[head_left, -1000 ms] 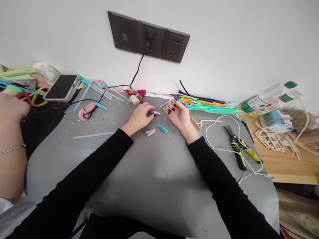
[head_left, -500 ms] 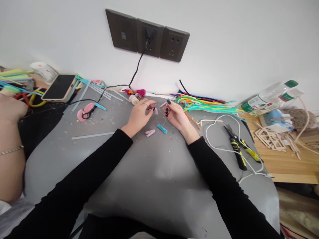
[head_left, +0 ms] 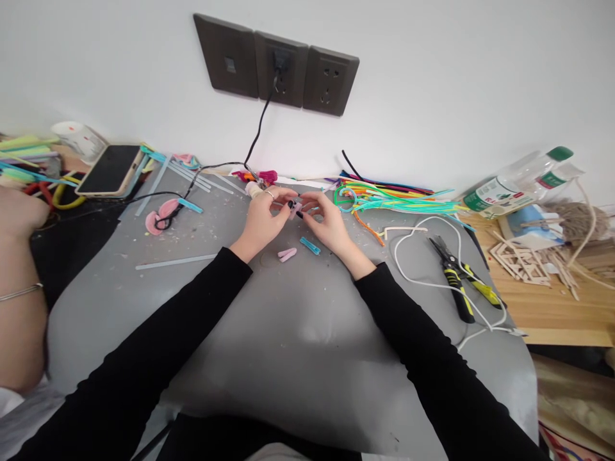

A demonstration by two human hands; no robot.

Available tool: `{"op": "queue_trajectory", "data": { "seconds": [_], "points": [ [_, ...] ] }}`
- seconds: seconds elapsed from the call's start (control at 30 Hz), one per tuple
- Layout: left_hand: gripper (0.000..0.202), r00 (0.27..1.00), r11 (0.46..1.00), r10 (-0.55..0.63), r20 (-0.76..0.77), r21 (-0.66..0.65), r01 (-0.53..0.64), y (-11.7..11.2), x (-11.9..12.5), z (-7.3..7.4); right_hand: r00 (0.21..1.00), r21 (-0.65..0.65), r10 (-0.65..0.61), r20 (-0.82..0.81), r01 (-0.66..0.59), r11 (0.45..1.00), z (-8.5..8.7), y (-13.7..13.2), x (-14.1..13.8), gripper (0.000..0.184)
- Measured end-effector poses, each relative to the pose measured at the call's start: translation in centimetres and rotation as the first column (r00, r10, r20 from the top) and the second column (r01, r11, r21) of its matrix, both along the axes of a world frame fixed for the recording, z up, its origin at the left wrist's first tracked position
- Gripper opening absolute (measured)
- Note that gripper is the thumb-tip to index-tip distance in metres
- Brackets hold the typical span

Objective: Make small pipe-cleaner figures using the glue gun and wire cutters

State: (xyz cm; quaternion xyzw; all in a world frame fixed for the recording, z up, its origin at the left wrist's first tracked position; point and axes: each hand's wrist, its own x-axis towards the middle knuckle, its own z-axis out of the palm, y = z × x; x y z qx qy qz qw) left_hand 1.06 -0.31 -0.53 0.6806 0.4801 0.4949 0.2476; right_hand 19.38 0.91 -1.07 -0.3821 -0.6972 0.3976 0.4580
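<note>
My left hand (head_left: 263, 221) and my right hand (head_left: 327, 224) meet fingertip to fingertip above the far half of the grey mat. Both pinch a small pale-pink piece (head_left: 295, 209), mostly covered by the fingers, so its exact kind does not show. Just below the hands lie a folded pink piece (head_left: 287, 255) and a short blue piece (head_left: 310, 246), each touching only the mat. Beside my left hand, near the wall, stands a small cream-coloured roll (head_left: 253, 188), partly hidden behind the fingers.
A bundle of coloured pipe cleaners (head_left: 398, 202) lies right of my hands. Farther right are yellow-black pliers (head_left: 456, 275) and a looped white cable (head_left: 398, 269). Pink-handled scissors (head_left: 161, 216) and a phone (head_left: 110, 169) are at left, beside another person's arm (head_left: 19, 288).
My right hand has moved left and turned palm inward, bringing its pale lilac stick to the pink piece in my left hand. The hands now meet. The view has shifted slightly.
</note>
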Motion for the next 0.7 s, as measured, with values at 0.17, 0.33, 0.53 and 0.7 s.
{"op": "queue_trajectory", "data": {
  "seconds": [0.17, 0.33, 0.53, 0.7],
  "points": [
    [0.027, 0.993, 0.998, -0.063, 0.103, 0.008, 0.063, 0.2, 0.0, -0.4, 0.995, 0.057, 0.004, 0.096, -0.009, 0.998, -0.4, 0.3, 0.3, 0.018],
    [0.025, 0.979, 0.996, -0.036, 0.2, 0.085, 0.02, 0.2, -0.1, -0.5, 0.989, 0.068, -0.014, 0.148, 0.004, 0.998, -0.8, 0.5, 0.3, 0.017],
    [0.026, 0.986, 0.993, 0.109, 0.125, 0.035, -0.115, 0.9, -0.9, -0.7, 0.998, -0.095, 0.0, -0.067, -0.007, 0.995, -0.9, 0.9, 0.3, 0.023],
    [0.033, 0.987, 0.99, -0.144, 0.071, -0.002, 0.144, 0.6, -0.7, -0.4, 0.921, -0.365, 0.01, -0.389, -0.164, 0.917, 0.1, 1.0, 0.9, 0.037]
  ]
}}
